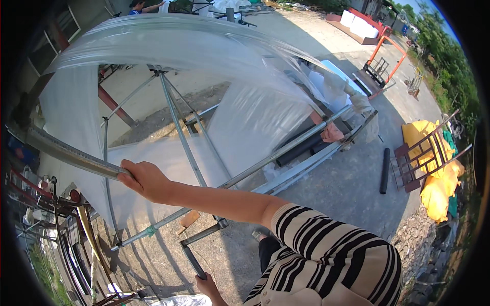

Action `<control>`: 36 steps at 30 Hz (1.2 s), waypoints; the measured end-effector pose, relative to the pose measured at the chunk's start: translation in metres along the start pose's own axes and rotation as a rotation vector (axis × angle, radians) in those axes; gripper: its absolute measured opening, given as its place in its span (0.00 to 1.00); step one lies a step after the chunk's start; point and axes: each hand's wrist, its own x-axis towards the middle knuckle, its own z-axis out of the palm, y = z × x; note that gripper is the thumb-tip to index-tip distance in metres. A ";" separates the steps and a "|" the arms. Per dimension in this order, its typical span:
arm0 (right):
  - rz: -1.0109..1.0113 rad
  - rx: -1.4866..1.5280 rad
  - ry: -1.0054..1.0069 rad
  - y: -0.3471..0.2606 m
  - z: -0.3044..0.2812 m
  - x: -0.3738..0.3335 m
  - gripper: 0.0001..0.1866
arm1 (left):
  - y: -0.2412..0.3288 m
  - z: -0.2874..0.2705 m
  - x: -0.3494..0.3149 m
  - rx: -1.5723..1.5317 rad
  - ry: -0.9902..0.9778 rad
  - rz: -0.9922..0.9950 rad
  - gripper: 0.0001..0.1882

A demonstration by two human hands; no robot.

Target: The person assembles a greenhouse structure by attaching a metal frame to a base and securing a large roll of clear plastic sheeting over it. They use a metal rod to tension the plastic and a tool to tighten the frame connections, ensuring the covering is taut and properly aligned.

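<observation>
Nearest the camera is a striped sleeve, on the near side of the metal frame. From it the right arm stretches leftward across the frame's near rail, nearly straight, ending in the right hand, curled like a fist. That hand's grip is closed around the end of a long grey strip. The strip's held end points right, toward the frame's middle; its long axis runs leftward past the frame's left end, looking bowed near the lens rim. Its material I cannot tell.

The left hand is low, on the near side of the frame, its wrist coming in from the lower edge. Its grip is wrapped around the bottom end of a crank handle. The handle's long axis slants from that hand up and slightly left to the crank arm, which angles right and up toward the frame's near rail.

A clear plastic sheet arches high across the frame from left to right. A flat brown piece lies on the ground below the near rail. Right of the frame lie a black tube and, farther out, yellow sacks. Well beyond the frame's far side, a person in blue is partly in view
</observation>
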 end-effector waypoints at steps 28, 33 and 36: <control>0.125 -0.264 -0.555 0.094 0.214 -0.021 0.25 | 0.024 0.140 -0.023 -0.800 -0.252 -0.378 0.17; -0.244 -1.013 -0.616 0.077 0.216 -0.067 0.34 | -0.011 0.206 -0.034 -1.345 -0.220 -0.705 0.19; -0.472 -0.189 -0.610 0.077 0.153 -0.176 0.27 | 0.018 0.204 -0.029 -0.517 -0.494 -0.561 0.13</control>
